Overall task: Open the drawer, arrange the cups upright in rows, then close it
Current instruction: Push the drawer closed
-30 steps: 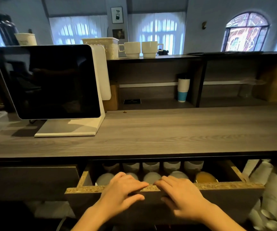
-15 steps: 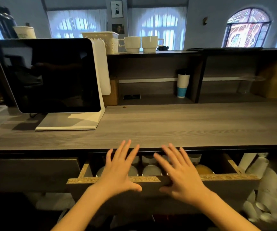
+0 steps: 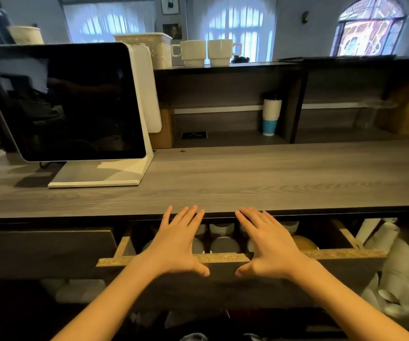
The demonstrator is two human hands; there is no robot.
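— Where are the hands?

— Both reach forward over the drawer (image 3: 333, 254), palms down. The left hand (image 3: 176, 244) and right hand (image 3: 269, 244) lie side by side, a small gap between them.

— Holding anything?

— No. The fingers are straight and slightly spread, and neither hand grips a thing. The fingertips reach the front edge of the countertop (image 3: 247, 178). The heels of the palms sit over the drawer's raw chipboard top edge, and the thumbs point toward each other across its dark front panel. Whether the palms actually press on it, I cannot tell.

— And the drawer?

— Partly out from under the countertop. Pale cups (image 3: 224, 243) stand inside in two rows, mostly hidden by the hands, with an orange cup (image 3: 304, 242) just right of the right hand.

— Forearms?

— Bare, angling in from the lower corners toward the middle.
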